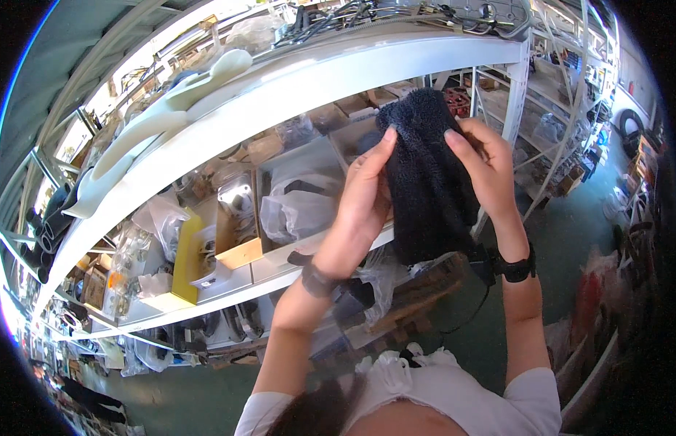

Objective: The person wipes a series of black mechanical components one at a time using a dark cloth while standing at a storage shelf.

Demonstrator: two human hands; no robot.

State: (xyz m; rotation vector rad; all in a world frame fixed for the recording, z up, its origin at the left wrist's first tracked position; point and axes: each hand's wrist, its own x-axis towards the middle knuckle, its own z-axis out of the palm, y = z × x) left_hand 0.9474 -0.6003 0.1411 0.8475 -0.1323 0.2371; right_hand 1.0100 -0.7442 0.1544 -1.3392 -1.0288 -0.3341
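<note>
A black, fluffy cloth (427, 182) hangs from both my hands in front of the shelving, its lower end loose. My left hand (367, 185) pinches its upper left side, thumb on top. My right hand (486, 156) grips the upper right side with the thumb pressed on the near face and the fingers curled behind. The fingers of my left hand are mostly hidden behind the cloth. Dark bands with small devices sit on both wrists.
A white metal shelf (367, 69) crosses ahead, with white curved plastic parts (138, 134) and cables (367, 16) on top. Below stand a yellow box (185, 258) and a grey bin (269, 211) holding bagged parts. More racks (552, 109) and a tyre (630, 125) are at the right.
</note>
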